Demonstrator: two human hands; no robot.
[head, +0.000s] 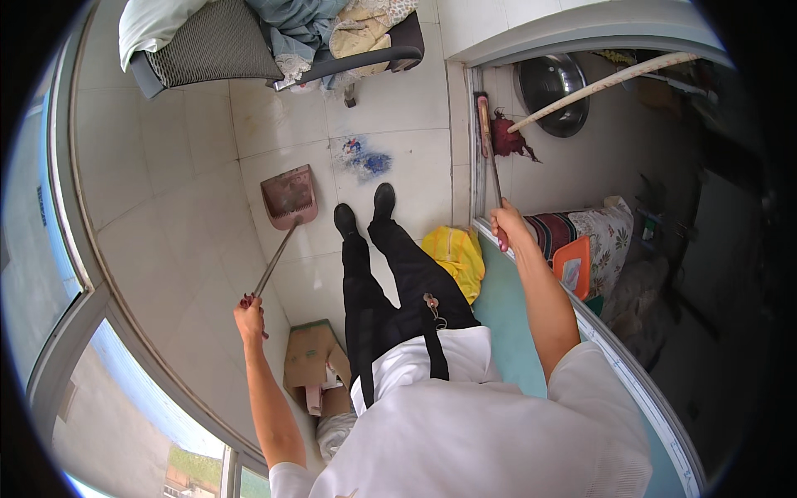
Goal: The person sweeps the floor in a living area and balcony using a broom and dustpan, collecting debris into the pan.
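My left hand [249, 319] grips the handle of a pink long-handled dustpan [289, 194], whose pan rests on the tiled floor left of my shoes, with grey dirt in it. In my right hand [509, 224] is the handle of a long-handled broom [484, 124]; its narrow head lies along the sliding-door track [474, 149]. Ahead of my shoes, a patch of blue and white debris [371, 162] with a few red bits spreads on the tiles. Just past the broom head, beyond the track, lies a dark red mop head [512, 136] on a pale pole.
A wicker-backed chair [208, 46] piled with cloths stands ahead. A yellow bag [457, 258] sits beside my right leg, and a cardboard box [308, 355] is at lower left. Through the doorway are a metal basin [553, 93] and an orange tray [579, 267].
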